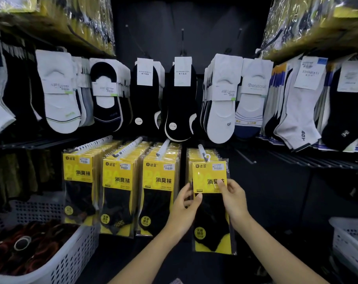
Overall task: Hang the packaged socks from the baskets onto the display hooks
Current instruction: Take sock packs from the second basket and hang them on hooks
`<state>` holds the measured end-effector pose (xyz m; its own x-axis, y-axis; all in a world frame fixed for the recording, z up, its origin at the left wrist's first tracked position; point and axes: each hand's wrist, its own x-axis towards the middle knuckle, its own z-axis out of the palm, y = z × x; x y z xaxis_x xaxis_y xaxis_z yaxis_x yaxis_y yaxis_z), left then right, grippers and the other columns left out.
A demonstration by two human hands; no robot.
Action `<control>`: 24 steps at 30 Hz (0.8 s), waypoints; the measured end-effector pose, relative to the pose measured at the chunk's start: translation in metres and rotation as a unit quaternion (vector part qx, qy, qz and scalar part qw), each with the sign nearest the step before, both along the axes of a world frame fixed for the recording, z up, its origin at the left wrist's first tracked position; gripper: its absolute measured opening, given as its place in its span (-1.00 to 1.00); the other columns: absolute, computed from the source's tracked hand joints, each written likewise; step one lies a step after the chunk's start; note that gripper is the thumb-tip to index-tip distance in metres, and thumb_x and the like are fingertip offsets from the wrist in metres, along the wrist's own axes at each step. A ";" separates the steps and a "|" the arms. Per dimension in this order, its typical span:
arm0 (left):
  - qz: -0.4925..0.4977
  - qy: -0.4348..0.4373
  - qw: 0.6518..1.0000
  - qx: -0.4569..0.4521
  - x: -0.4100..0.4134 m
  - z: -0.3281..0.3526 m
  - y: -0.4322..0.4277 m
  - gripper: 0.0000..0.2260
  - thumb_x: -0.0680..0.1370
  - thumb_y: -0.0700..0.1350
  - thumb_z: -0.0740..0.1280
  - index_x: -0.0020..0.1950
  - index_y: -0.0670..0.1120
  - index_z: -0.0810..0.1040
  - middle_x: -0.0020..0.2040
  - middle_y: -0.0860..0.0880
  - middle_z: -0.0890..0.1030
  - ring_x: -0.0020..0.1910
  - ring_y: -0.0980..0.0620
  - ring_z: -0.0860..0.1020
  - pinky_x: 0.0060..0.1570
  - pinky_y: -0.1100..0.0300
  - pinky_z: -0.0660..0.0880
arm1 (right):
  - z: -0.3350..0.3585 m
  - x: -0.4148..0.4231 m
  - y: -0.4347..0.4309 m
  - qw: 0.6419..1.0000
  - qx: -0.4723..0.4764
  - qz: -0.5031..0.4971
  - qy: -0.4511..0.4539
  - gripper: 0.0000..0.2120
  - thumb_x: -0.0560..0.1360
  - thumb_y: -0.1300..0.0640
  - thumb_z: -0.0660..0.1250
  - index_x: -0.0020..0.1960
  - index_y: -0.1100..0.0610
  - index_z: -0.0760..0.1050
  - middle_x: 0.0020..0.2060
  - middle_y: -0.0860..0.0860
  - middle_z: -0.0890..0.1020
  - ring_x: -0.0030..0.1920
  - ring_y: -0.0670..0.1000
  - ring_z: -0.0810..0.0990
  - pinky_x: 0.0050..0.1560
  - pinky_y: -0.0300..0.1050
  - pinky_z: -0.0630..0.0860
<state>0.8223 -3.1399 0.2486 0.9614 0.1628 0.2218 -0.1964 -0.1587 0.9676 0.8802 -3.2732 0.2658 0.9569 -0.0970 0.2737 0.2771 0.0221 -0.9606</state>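
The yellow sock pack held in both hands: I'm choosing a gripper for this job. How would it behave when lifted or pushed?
Probably light and floppy: the yellow sock pack is thin film round soft socks, stiffened only by its card. The glossy film may slip; left hand and right hand both pinch it.

Lower row: four hooks are sitting side by side, each carrying a stack of sock packs. The front pack (212,214) is hanging at the tip of the rightmost hook (202,151). The left hand (184,208) is gripping its left edge and the right hand (234,198) is pinching its right side. An upper sock row (180,99) is hanging above and behind. The left basket (75,253) is sitting below the leftmost stack (78,181). The right basket (346,238) is sitting at the far right, well apart.
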 end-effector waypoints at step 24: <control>0.066 0.245 0.967 -0.003 -0.102 -0.240 0.026 -0.59 0.59 -0.09 0.28 0.41 -0.15 0.36 0.35 -0.05 0.44 0.20 0.10 0.43 0.09 0.39 0.36 | -0.237 -0.102 -0.012 0.952 -0.054 0.003 0.301 -0.84 0.51 0.25 0.37 0.06 0.28 0.52 -0.07 0.10 0.58 -0.04 0.05 0.55 0.08 -0.01 0.51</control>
<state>0.7202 -3.1142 0.0083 0.9219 0.2902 -0.2567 0.3076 -0.1452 0.9404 0.7784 -3.2855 0.0283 0.9441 -0.0933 -0.3160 -0.3239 -0.0855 -0.9422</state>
